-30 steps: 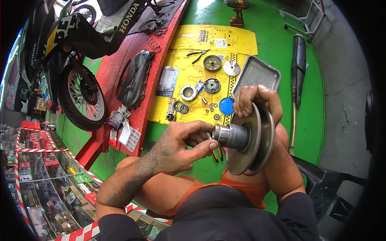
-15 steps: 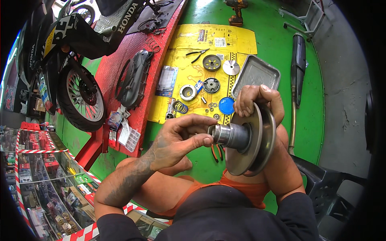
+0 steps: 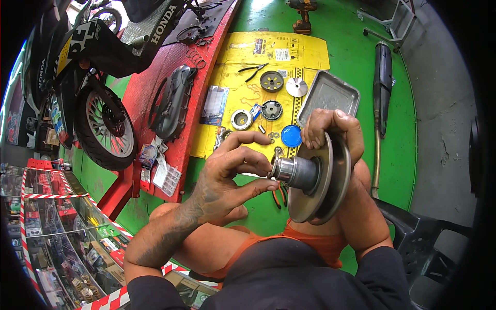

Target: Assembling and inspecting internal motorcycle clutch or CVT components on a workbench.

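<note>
Left hand [image 3: 227,175] lifting index finger [image 3: 252,137], pinching pulley's [image 3: 321,181] partly hidden shaft end; right hand [image 3: 331,123] gripping rim; clear box [image 3: 163,186] holding indistinct parts

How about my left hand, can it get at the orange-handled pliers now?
Probably yes: the orange-handled pliers show uncovered handles, though the left hand is busy at the metal sleeve.

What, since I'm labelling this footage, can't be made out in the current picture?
All in the head view:
Whether the left hand holds a small part at the metal tube's end: covered by its fingers.
Far metal disc: mostly hidden behind the near disc.
Drill: cut off by the upper edge.
Small rings: too small for detail.
</note>
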